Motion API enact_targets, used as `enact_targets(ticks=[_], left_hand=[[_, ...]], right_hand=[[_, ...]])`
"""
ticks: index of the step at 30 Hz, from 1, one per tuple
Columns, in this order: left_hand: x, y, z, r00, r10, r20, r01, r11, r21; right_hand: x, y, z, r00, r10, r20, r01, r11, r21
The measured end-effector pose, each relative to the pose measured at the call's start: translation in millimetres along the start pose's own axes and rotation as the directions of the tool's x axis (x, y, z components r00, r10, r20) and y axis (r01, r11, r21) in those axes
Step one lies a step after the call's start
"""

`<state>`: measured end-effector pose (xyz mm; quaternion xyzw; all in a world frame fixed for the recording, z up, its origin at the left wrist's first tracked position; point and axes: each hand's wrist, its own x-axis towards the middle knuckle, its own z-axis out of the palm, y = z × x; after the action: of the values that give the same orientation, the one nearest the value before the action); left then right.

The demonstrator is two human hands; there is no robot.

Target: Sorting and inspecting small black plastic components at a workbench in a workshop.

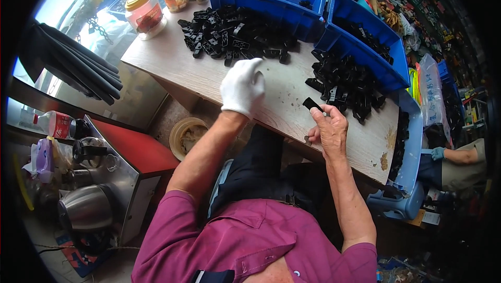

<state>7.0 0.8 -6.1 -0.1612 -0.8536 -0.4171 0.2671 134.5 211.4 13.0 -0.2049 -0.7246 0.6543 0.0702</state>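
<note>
My left hand (242, 89), in a white knit glove, is over the table just short of a pile of black plastic parts (222, 32). Its fingers are curled in, and whatever they may hold is hidden. Between the thumb and forefinger of my bare right hand (331, 126) is a small black plastic part (312, 104), held above the table's near edge. A small greyish object (307, 139) shows by the lower fingers of that hand, too small to name. A second pile of black parts (344, 82) lies just beyond my right hand.
Blue bins (266, 2) with black parts line the far side of the pale table (282, 87). Lidded jars (143, 11) stand at its far left. A red-topped cabinet (135, 145) and steel kettle (88, 207) are at left. Another person's gloved hand (437, 153) shows far right.
</note>
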Motion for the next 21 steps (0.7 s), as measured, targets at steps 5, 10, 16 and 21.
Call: enact_targets(ticks=[5,10,16,21], left_hand=[[32,-68,-26,0.996,0.074,0.041,-0.085,0.899,0.430],[41,-76,-23,0.993,0.095,0.064,-0.113,0.893,0.436],[42,-69,-26,0.976,0.000,0.216,-0.104,0.876,0.471],[42,-67,-26,0.975,0.001,0.224,-0.113,0.866,0.487]], right_hand=[[1,-4,4,1.000,0.010,0.006,-0.010,1.000,0.017],[1,-2,3,1.000,0.004,-0.004,-0.004,0.999,0.047],[1,-1,2,1.000,0.009,0.009,-0.009,0.999,0.040],[1,-2,2,1.000,-0.004,0.015,0.004,1.000,0.030]])
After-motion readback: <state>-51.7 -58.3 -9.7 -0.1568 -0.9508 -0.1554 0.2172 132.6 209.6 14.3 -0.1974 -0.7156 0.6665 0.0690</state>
